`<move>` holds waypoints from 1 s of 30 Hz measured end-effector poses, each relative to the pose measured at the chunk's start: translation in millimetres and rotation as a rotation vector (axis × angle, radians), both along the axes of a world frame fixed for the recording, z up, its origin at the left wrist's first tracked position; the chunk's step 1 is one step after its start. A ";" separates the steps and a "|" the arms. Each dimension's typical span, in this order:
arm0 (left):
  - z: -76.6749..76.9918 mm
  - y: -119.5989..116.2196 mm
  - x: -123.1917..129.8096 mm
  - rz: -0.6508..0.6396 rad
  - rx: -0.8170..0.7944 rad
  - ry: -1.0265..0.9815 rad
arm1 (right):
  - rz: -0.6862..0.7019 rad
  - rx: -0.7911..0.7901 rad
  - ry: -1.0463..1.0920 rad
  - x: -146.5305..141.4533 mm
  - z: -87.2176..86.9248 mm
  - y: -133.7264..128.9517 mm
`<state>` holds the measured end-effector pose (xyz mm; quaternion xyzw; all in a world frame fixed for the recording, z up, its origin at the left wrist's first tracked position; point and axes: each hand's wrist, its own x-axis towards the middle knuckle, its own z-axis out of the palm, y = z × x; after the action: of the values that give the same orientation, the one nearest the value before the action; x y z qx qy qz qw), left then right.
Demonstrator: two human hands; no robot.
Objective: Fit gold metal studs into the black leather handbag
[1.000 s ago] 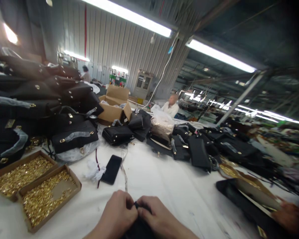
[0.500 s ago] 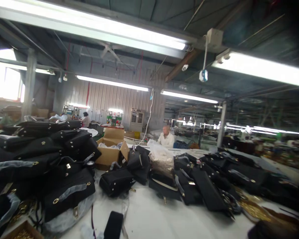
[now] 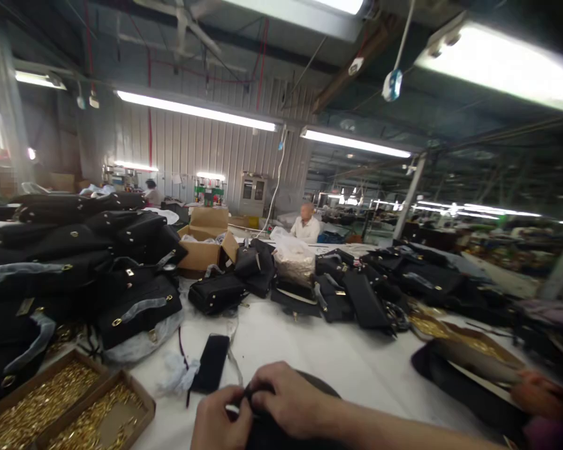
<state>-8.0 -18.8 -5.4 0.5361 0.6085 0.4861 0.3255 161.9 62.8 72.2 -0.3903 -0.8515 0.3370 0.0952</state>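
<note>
At the bottom of the head view, my left hand (image 3: 221,417) and my right hand (image 3: 286,400) are close together on a black bag (image 3: 274,434). The fingers of both hands are closed in a pinch at its upper edge. Most of the bag is cut off by the frame or hidden behind my right hand and forearm, and I cannot make out any small part between the fingertips. A black phone (image 3: 211,362) lies just beyond my left hand, beside crumpled clear plastic (image 3: 178,374).
Cardboard trays of gold metal fittings (image 3: 51,390) stand at left, below piled black handbags (image 3: 141,306). More bags, an open carton (image 3: 201,255) and a clear sack (image 3: 294,262) line the white table's (image 3: 258,331) far side. At right, another person's hand (image 3: 539,390) holds a black piece (image 3: 469,384).
My view has tilted down. Both my hands and the black bag have come into view at the bottom, as have another person's hand and black piece at right.
</note>
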 end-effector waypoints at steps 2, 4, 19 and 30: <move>-4.5 4.7 -6.6 0.028 0.044 -0.037 | 0.083 0.043 0.074 -7.5 5.9 1.9; -13.3 5.5 -11.3 0.000 0.017 -0.061 | 0.121 0.063 0.109 -11.8 1.0 2.2; -33.8 -0.9 3.1 0.000 -0.044 0.089 | 0.118 -0.380 0.220 3.8 -52.1 28.0; -23.9 -1.6 4.2 0.066 -0.085 0.139 | 0.011 -0.215 0.085 -2.6 -36.2 11.5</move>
<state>-3.9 -20.4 -29.3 0.5339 0.6670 0.4321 0.2887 159.3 74.2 36.0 -0.3789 -0.8077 0.4434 0.0870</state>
